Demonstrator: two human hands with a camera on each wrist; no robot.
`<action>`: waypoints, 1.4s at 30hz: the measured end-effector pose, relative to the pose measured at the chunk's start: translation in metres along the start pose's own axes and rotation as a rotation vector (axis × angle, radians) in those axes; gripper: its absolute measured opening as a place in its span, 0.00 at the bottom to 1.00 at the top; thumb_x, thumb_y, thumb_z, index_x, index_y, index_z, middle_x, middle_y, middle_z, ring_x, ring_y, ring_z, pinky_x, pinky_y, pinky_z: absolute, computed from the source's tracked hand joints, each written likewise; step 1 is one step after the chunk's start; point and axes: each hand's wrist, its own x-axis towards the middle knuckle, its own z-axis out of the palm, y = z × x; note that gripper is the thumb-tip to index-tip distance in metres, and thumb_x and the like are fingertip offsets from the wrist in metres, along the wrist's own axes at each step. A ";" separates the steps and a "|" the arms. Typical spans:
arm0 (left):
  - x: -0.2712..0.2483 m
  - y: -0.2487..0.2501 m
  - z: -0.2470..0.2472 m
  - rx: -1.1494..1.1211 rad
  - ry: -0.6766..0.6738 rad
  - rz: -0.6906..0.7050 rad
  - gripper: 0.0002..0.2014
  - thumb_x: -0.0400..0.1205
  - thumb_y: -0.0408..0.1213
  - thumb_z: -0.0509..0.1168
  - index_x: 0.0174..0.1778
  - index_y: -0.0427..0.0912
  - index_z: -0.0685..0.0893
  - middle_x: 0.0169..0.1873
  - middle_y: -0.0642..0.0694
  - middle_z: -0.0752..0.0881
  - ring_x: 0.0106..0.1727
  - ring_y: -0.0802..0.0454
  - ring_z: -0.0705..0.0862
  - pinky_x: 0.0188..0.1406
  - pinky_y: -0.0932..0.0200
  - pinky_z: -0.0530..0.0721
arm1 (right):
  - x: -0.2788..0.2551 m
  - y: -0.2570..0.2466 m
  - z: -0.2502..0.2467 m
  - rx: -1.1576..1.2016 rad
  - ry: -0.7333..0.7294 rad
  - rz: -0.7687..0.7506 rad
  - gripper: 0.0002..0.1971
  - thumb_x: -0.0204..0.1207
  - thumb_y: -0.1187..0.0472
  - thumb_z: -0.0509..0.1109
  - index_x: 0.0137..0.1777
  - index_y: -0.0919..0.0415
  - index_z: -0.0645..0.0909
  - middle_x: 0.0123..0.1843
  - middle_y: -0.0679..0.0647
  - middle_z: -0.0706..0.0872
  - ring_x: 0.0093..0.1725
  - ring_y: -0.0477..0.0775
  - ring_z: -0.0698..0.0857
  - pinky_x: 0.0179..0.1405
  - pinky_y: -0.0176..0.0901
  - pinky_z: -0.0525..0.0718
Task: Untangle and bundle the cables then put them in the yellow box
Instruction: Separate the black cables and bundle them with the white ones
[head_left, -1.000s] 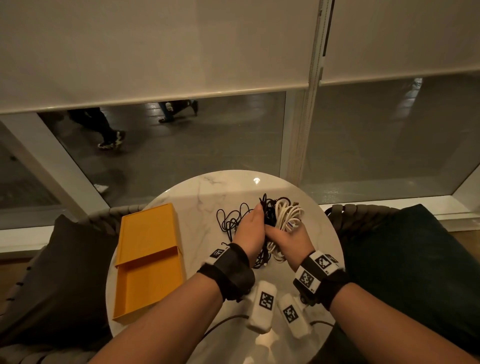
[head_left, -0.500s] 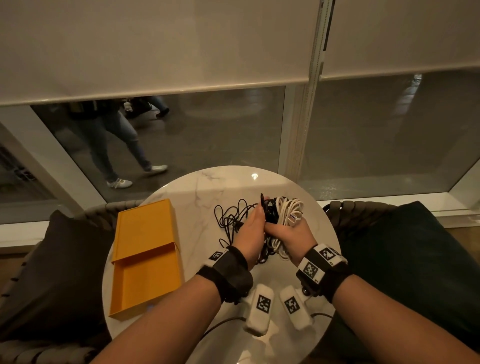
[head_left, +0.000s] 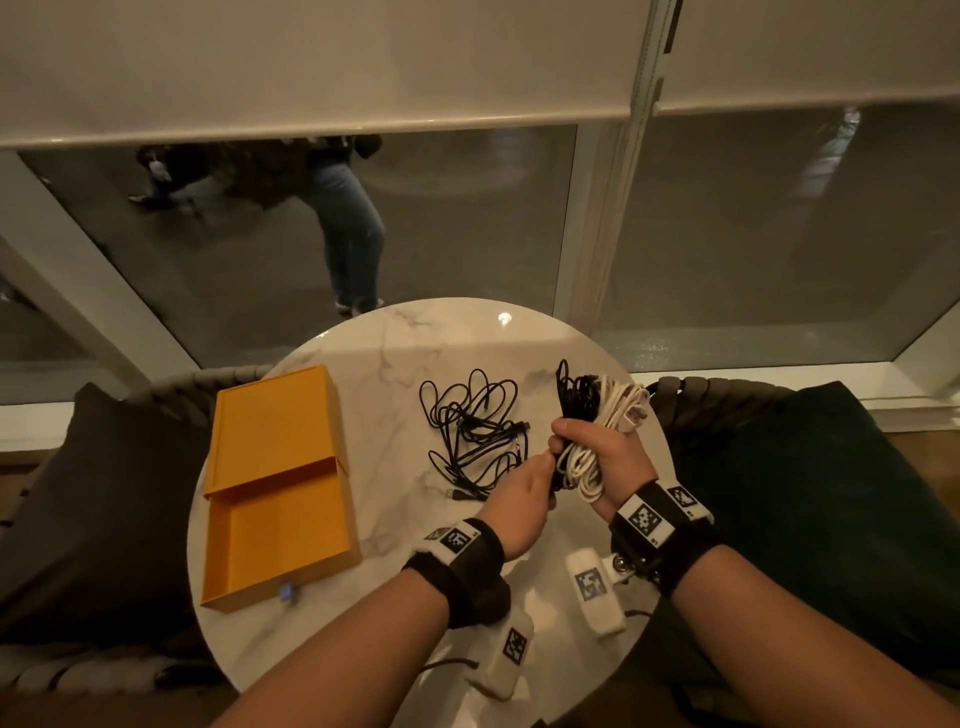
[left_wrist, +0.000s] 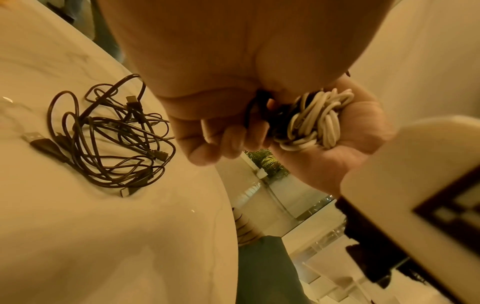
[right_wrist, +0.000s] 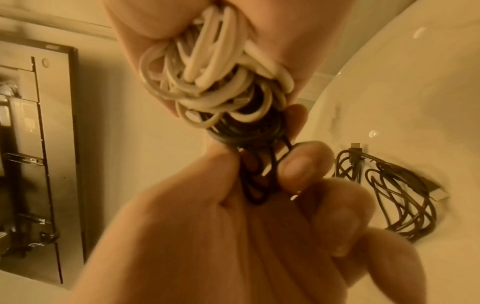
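Above the round marble table, the right hand is wrapped tight round a mixed bundle: thick white cable in fat loops beside thinner black cable. The left hand pinches black strands hanging from the bundle's underside between thumb and fingertips. A loose black cable tangle with USB plugs lies on the table just left of the hands; the open yellow box sits farther left on the table.
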 end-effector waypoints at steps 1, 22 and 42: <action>0.002 -0.003 0.001 0.031 0.009 0.010 0.20 0.92 0.51 0.42 0.42 0.51 0.74 0.33 0.50 0.76 0.32 0.56 0.72 0.37 0.53 0.73 | 0.001 0.003 -0.001 -0.016 0.006 0.017 0.08 0.77 0.73 0.70 0.37 0.68 0.81 0.29 0.62 0.80 0.27 0.58 0.80 0.27 0.45 0.81; 0.038 -0.069 -0.007 0.128 -0.115 -0.196 0.11 0.86 0.53 0.58 0.53 0.52 0.82 0.48 0.50 0.86 0.43 0.52 0.83 0.50 0.49 0.85 | 0.033 0.031 -0.038 -0.044 0.035 0.156 0.05 0.68 0.69 0.74 0.34 0.70 0.82 0.27 0.63 0.80 0.27 0.60 0.80 0.32 0.49 0.83; 0.041 -0.149 -0.017 0.666 0.064 -0.226 0.08 0.81 0.50 0.67 0.46 0.52 0.76 0.46 0.52 0.82 0.45 0.50 0.81 0.46 0.57 0.77 | 0.031 0.039 -0.081 -0.104 0.222 0.260 0.05 0.74 0.74 0.71 0.37 0.71 0.82 0.32 0.66 0.80 0.29 0.61 0.81 0.37 0.52 0.86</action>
